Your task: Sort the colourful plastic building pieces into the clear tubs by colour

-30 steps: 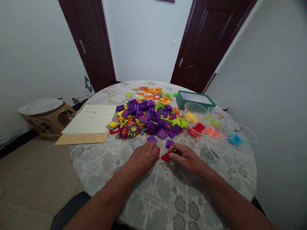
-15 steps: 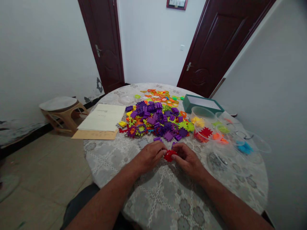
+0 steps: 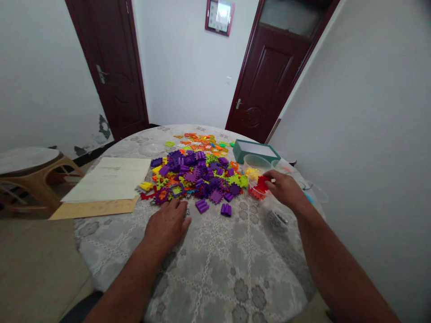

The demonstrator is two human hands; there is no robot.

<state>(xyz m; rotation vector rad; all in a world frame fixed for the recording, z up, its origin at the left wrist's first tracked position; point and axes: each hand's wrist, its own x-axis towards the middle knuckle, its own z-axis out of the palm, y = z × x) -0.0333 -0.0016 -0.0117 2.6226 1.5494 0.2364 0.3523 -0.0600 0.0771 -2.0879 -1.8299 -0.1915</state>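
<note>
My right hand [image 3: 283, 187] reaches over a clear plastic tub [image 3: 254, 160] with its fingers closed on a red toothed plastic building piece [image 3: 261, 183]. More red pieces [image 3: 256, 194] lie in the tub just below, so the held one partly blends with them. My left hand [image 3: 168, 220] rests palm down on the tablecloth, fingers stretched out at the near edge of a mixed pile of building pieces [image 3: 202, 172], mostly purple. Two purple ridged pieces lie apart from the pile: one purple piece [image 3: 202, 206] near my left hand, another purple piece [image 3: 226, 210] farther right.
Yellow pieces [image 3: 252, 172] share the tub area. A green box [image 3: 256, 151] stands behind it. Another clear tub with grey pieces [image 3: 278, 219] sits below my right wrist. Papers [image 3: 109, 177] cover the table's left side, and a stool [image 3: 33, 175] stands beyond.
My hands have parted. The right carried the red piece rightward to the tub; the left let go and moved left onto the table. The camera view has shifted right and up.
</note>
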